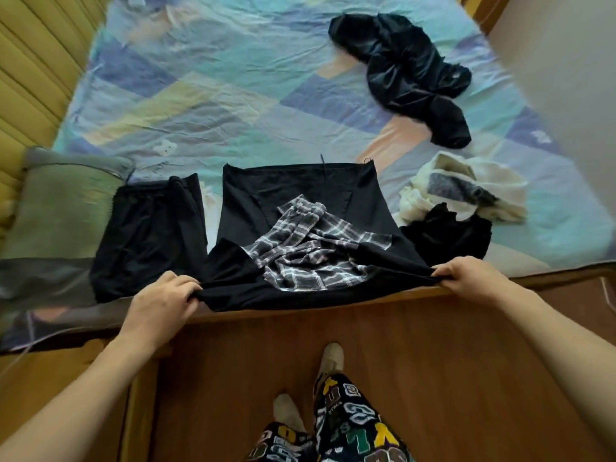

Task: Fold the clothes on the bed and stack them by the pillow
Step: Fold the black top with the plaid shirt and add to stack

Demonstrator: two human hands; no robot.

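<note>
Gripping the near hem of a wide black garment [300, 201], we had both hands curled onto its corners at the wooden bed edge [333, 295]. Our left hand [163, 301] bunched the cloth under bent fingers at the garment's left corner, and our right hand [466, 275] pinched the right corner in the same way, knuckles up. Between them the hem was stretched along the edge of the bed, hanging slightly over it.

That black garment lay spread flat across the patterned sheet [216, 95], wider toward us and narrower at its far end. A crumpled grey-and-white plaid piece [310, 251] sat on top of it, near the middle and close to our hands.

Just to the left, a folded black item [150, 235] lay flat next to a green pillow [63, 208], touching or nearly touching it. On the right we saw a small black piece [446, 235] bunched against the spread garment's side, with a cream-coloured garment [466, 191] heaped just behind it. Farther off, toward the far right of the bed, a dark shiny garment [410, 75] lay rumpled and well apart from the rest.
</note>
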